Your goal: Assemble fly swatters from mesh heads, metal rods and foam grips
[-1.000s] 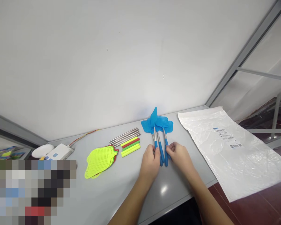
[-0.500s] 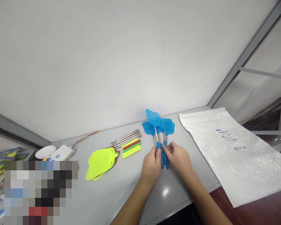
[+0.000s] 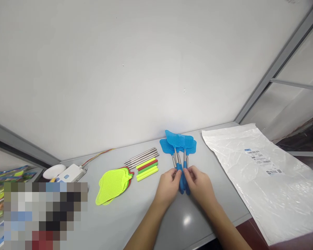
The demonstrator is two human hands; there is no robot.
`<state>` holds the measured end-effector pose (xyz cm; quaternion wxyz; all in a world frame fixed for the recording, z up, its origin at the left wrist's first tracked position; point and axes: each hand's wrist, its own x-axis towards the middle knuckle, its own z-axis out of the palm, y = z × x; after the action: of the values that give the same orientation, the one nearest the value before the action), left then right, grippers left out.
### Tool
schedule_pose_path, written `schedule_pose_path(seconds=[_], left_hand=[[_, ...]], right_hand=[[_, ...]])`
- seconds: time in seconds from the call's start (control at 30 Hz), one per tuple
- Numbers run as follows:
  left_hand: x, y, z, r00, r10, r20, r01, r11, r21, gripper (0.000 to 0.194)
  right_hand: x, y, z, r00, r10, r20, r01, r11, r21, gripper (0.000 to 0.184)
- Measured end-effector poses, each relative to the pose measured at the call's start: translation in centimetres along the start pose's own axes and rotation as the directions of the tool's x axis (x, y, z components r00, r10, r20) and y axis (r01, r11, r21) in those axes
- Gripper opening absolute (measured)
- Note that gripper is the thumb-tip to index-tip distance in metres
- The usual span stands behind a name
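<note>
Both hands meeting over a bunch of blue swatters [image 3: 179, 145] near the back of the grey table [image 3: 135, 215]. Left hand [image 3: 169, 184] curled against the left side of the blue grips, fingers bent round them, thumb towards the middle. Right hand [image 3: 199, 183] closed on the same grips from the right, fingertips touching the handles just beside the left hand's. Blue grips pressed together between the two hands; bare metal shafts running up from them, away from the person; mesh heads fanned and overlapping close to the white wall [image 3: 120, 69]. Exact count of swatters hard to tell, three or so.

To the left, well apart from the hands: a row of loose grips [image 3: 147, 165], yellow, red and green, lying side by side, with a bundle of metal rods [image 3: 141, 156] just behind them. Further left, a stack of yellow mesh heads [image 3: 112, 184], a red one peeking out beneath. At the far left, a white box [image 3: 71, 172] with coloured wires trailing towards the wall, beside a white oval object [image 3: 53, 170].

To the right, a flat plastic bag [image 3: 261, 177] with a printed label, hanging past the table edge.
</note>
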<state>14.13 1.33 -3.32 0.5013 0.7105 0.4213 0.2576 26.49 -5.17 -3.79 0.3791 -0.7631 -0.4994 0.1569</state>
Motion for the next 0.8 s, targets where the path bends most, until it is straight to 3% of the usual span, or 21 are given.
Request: schedule_pose_path(seconds=[0.37,0.47,0.57,0.67,0.8], left_hand=[[0.1,0.1,0.0,0.998,-0.018,-0.067,0.026,0.991,0.134,0.028],[-0.9,0.9,-1.2,0.996,0.032,-0.081,-0.017,0.985,0.174,0.027],[-2.6,1.3,-3.7,0.987,0.125,-0.100,-0.089,0.947,0.308,0.026],[-5.1,0.3,-7.5,0.968,0.171,-0.185,-0.065,0.879,0.473,0.025],[-8.7,-2.7,-12.8,0.904,0.202,-0.377,0.068,0.802,0.594,0.016]], right_hand=[[-0.1,0.7,0.2,0.999,-0.040,0.024,0.041,0.999,-0.035,0.034],[-0.4,0.6,-0.2,0.998,-0.061,0.029,0.062,0.997,-0.048,0.035],[0.0,-0.4,-0.7,0.984,-0.166,0.067,0.174,0.978,-0.120,0.034],[1.8,-3.2,-0.4,0.919,-0.327,0.221,0.378,0.892,-0.248,0.032],[6.1,-8.8,3.2,0.728,-0.482,0.487,0.671,0.644,-0.367,0.034]])
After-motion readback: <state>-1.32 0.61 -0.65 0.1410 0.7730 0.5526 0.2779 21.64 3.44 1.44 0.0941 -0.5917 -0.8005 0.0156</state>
